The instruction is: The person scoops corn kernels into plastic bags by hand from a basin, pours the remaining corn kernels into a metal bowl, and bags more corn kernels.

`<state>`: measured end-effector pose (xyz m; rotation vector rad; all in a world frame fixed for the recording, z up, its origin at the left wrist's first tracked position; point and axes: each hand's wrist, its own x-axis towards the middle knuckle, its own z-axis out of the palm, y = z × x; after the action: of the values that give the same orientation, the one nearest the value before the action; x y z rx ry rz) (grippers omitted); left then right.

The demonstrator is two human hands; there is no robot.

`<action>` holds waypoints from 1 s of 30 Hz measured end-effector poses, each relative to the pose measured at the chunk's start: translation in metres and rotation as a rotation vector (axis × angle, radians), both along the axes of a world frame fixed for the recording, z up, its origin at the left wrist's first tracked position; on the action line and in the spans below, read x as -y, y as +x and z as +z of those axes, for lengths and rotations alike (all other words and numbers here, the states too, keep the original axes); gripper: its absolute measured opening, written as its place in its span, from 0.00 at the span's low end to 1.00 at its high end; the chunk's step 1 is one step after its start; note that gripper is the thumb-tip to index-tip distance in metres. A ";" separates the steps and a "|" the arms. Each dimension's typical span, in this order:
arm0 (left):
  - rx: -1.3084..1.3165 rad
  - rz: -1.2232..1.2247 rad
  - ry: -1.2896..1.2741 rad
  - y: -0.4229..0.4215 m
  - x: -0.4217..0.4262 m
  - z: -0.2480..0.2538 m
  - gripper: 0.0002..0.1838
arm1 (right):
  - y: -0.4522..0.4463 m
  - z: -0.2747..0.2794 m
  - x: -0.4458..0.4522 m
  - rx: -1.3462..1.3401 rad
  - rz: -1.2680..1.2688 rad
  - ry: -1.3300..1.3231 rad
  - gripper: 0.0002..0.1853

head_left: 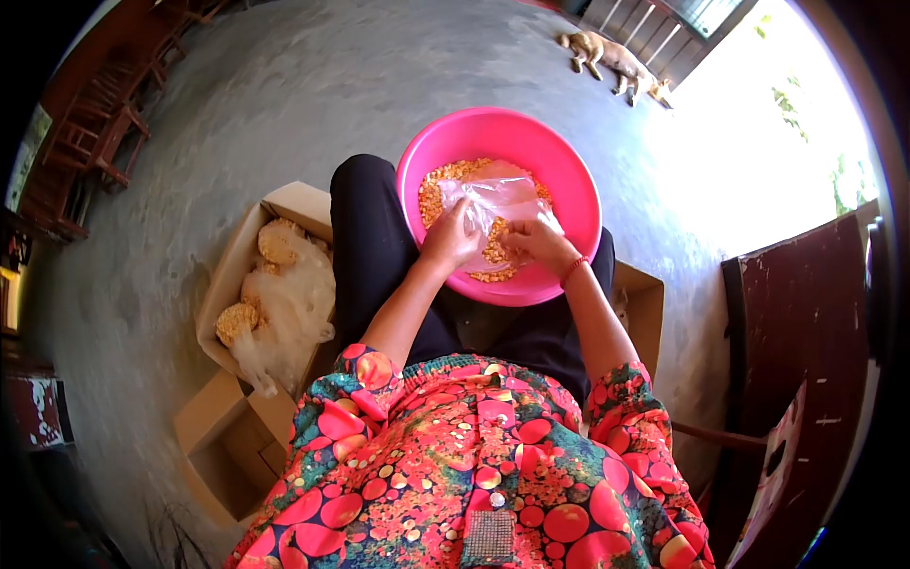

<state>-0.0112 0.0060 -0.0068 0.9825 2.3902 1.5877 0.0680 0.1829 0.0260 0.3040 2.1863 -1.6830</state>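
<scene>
A pink basin point(573, 190) rests on my lap, with loose yellow corn kernels point(431, 197) over its bottom. Inside it lies a clear plastic bag point(502, 192), spread over part of the kernels. My left hand point(452, 239) is closed on the bag's near left edge. My right hand point(540, 243), with a red band at the wrist, pinches the bag's edge on the right. Between the two hands, kernels show at the bag's opening; whether they lie in the bag or beneath it I cannot tell.
Left of my legs stands a cardboard box point(227, 275) holding filled clear bags point(294, 294). Nearer is another cardboard box point(213, 417); a third box point(640, 308) is at my right. A dog point(616, 62) lies by the bright doorway. Wooden furniture point(95, 142) lines the left wall.
</scene>
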 end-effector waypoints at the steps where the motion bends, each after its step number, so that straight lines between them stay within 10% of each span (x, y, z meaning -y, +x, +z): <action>1: -0.045 0.017 0.018 -0.001 -0.002 -0.006 0.26 | 0.000 0.004 0.002 -0.008 -0.014 -0.003 0.08; 11: -0.055 -0.156 -0.392 0.006 0.002 0.004 0.35 | 0.033 0.040 0.008 -0.641 -0.380 0.978 0.26; 13: 0.351 -0.252 -0.155 0.004 0.001 0.004 0.38 | 0.041 0.010 -0.001 -0.561 -0.364 0.987 0.26; 15: 0.185 -0.283 -0.009 -0.005 0.002 -0.013 0.38 | 0.035 -0.009 -0.017 -0.350 -0.239 0.879 0.17; 17: 0.638 -0.207 0.247 0.005 0.010 0.022 0.30 | 0.035 -0.016 -0.012 -0.460 -0.519 0.660 0.13; 19: 0.606 -0.203 0.328 -0.002 0.010 0.026 0.28 | 0.031 0.001 -0.019 -0.474 -0.552 0.032 0.15; 30: 0.522 -0.193 0.300 -0.065 0.008 0.146 0.16 | 0.001 0.120 -0.017 -0.586 -0.490 -0.215 0.13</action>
<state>-0.0758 -0.0018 0.1390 0.6945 1.7000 1.8759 0.0688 0.1996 0.1459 0.3389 2.4230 -2.5205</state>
